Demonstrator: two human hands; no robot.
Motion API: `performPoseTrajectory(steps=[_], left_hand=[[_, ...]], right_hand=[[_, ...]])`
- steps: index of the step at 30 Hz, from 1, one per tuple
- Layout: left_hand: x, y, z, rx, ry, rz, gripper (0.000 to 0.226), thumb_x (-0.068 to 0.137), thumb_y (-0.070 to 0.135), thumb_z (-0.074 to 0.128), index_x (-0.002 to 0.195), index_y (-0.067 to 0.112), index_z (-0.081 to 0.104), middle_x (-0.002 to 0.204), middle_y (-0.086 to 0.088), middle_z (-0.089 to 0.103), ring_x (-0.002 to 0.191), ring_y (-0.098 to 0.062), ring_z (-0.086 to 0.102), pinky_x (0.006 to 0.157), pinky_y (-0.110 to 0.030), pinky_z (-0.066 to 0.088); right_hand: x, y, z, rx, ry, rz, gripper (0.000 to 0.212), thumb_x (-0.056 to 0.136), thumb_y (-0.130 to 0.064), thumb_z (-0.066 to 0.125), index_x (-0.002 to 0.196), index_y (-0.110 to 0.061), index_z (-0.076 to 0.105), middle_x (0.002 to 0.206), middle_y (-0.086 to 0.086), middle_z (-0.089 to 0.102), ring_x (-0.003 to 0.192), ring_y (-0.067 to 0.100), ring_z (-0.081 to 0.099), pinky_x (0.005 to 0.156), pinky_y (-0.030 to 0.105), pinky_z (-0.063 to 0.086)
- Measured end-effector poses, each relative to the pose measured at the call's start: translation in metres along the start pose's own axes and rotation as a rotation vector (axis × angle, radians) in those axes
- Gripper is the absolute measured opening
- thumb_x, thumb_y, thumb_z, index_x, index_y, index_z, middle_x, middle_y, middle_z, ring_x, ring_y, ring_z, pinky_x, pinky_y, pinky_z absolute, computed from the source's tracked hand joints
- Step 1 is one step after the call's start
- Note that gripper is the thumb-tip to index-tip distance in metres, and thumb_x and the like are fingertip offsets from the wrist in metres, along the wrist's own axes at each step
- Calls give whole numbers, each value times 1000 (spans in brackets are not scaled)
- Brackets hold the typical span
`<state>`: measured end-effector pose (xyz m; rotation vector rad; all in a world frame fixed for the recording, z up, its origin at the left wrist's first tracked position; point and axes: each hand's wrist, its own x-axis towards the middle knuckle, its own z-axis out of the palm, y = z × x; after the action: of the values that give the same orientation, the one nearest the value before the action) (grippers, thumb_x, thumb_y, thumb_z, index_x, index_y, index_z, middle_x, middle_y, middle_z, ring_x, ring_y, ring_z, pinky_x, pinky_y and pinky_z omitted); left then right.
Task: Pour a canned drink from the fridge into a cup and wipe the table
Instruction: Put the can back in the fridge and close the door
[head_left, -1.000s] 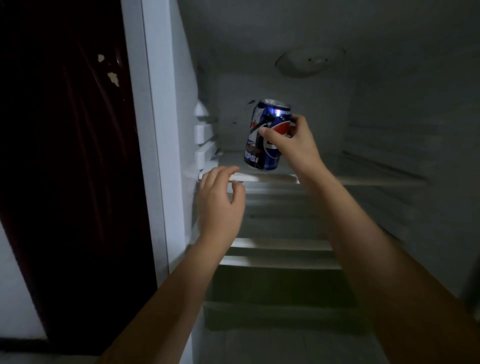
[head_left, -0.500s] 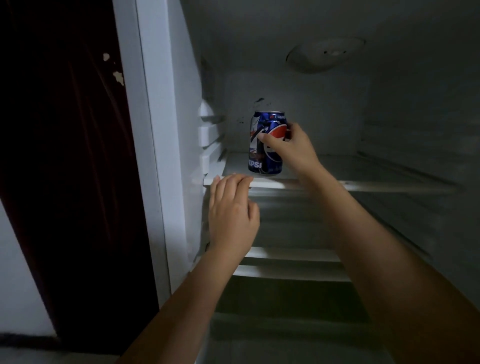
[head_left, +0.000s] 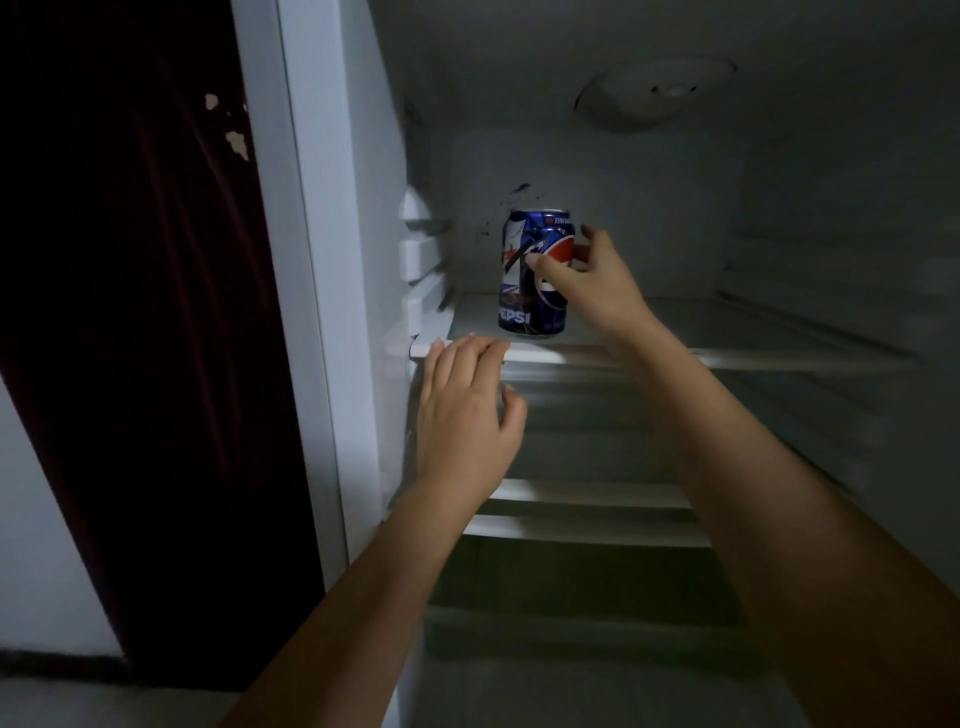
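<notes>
While upright on the shelf (head_left: 649, 332), can (head_left: 535, 275) in right hand (head_left: 597, 291); left hand (head_left: 467, 415) empty

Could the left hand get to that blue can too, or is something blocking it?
Probably yes. The left hand rests its fingertips on the front edge of the shelf, and the can stands just behind them with nothing between. The right hand covers only the can's right side.

Both bare forearms reach up and forward from the bottom edge; the right hand (head_left: 592, 291) is curled around a can (head_left: 535, 275), thumb across its front, fingers behind; the left hand (head_left: 467, 410) is lower, palm down, fingers together and loosely bent, fingertips on a shelf edge (head_left: 571, 356).
</notes>
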<state>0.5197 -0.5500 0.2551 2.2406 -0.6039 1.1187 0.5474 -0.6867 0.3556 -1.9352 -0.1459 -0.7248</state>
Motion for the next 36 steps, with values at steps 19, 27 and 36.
performPoseTrajectory(steps=[19,27,36], left_hand=[[-83,25,-26,76,-155,125,42,84,23,39,112,4,63,110,-11,67,110,-28,59,103,-44,37],[-144,25,-33,83,-355,135,44,83,29,37,109,6,65,103,-9,69,101,-26,62,96,-39,45],[-208,21,-70,35,-559,165,51,82,34,37,110,1,63,102,-12,68,95,-30,63,88,-36,48]], right_hand=[[-166,33,-34,-887,134,-492,40,83,-23,46,115,-2,57,103,17,64,94,33,58,78,38,48],[-246,77,-33,-970,-119,-238,36,75,-24,47,95,-1,65,85,18,67,75,35,64,66,39,53],[-346,59,-30,-976,-187,-30,36,86,-19,49,115,1,57,107,21,62,98,38,57,80,39,45]])
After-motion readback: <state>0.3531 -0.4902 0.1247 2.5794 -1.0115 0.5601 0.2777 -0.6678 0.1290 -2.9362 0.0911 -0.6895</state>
